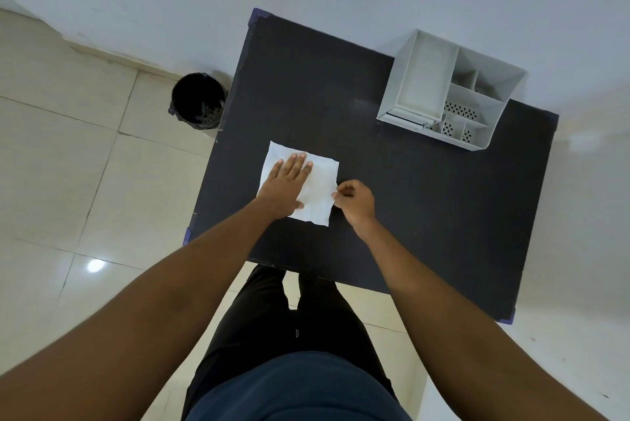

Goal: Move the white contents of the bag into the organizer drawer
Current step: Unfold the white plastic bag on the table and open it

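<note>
Counter (392, 216): dark, mid-frame, mostly bare between bag and organizer, giving open room for a carry.
Organizer (450, 90): grey, upper right corner by the wall, drawer front facing the person.
Bag (320, 189): white, flat, centre-left, near the counter's left edge.
Left hand (286, 182): open, flat, apparently pinning the bag.
Right hand (354, 199): grip pinched on the bag's right edge, likely to open it.

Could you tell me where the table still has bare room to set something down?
The table is bare right of the right hand and below the organizer; also above the white bag. The left hand presses the bag.
</note>
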